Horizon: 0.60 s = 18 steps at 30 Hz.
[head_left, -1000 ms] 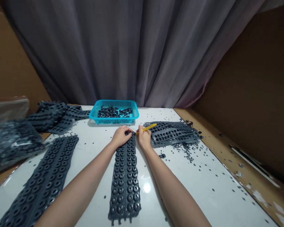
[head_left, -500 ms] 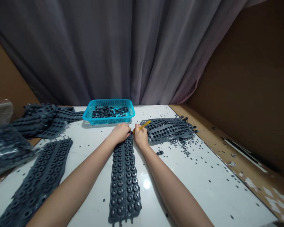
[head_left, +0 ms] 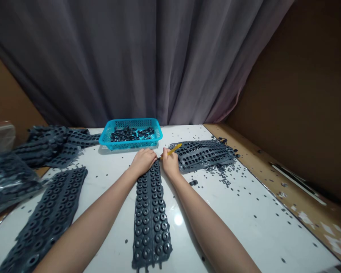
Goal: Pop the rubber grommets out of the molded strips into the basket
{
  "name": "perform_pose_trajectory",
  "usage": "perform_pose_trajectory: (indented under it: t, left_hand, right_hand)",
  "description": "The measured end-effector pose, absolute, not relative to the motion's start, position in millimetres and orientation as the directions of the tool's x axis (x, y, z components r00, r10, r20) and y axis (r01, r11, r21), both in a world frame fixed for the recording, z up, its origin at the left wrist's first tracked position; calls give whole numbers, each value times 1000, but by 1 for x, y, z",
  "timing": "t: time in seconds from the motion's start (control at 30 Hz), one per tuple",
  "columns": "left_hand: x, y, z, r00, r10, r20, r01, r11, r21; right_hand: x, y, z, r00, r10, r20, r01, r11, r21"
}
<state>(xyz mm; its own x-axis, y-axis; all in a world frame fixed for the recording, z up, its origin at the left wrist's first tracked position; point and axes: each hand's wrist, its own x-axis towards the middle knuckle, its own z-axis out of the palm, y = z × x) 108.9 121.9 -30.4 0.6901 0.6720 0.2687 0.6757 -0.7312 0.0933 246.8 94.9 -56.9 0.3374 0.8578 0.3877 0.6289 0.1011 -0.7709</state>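
On a glossy white tabletop [head_left: 238, 227], a long dark grey rubber strip [head_left: 151, 216] studded with rows of raised round rings is laid lengthwise, directly ahead of the wearer. Its far end is gripped by the left hand [head_left: 143, 161], the fingers being curled down and clenched over it. A slim yellow pencil [head_left: 172, 151] is grasped in the right hand [head_left: 170, 163], the fingers closed around it, and its tip is angled down to the strip's far end, just beside the left hand.

Beyond the hands, a bright blue perforated plastic basket [head_left: 130, 123] is filled with small black rubber pieces. To the right, a stack of punched grey rubber sheets [head_left: 203, 155] is surrounded by scattered small dark bits [head_left: 224, 182]. To the left, a similar studded strip [head_left: 45, 223] is laid at an angle, and a heap of grey sheets [head_left: 51, 146] is piled beside a clear plastic bag of dark pieces [head_left: 8, 185]. Behind the table, a grey curtain [head_left: 130, 57] is hung.
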Motion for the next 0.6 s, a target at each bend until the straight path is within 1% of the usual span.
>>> perform_pose_trajectory:
  t: [0.6]
  left_hand:
    - [103,130,-46,624,711,323,663,-701,262]
  right_hand:
    - [246,93,-55,336,866,370,618,94,-781]
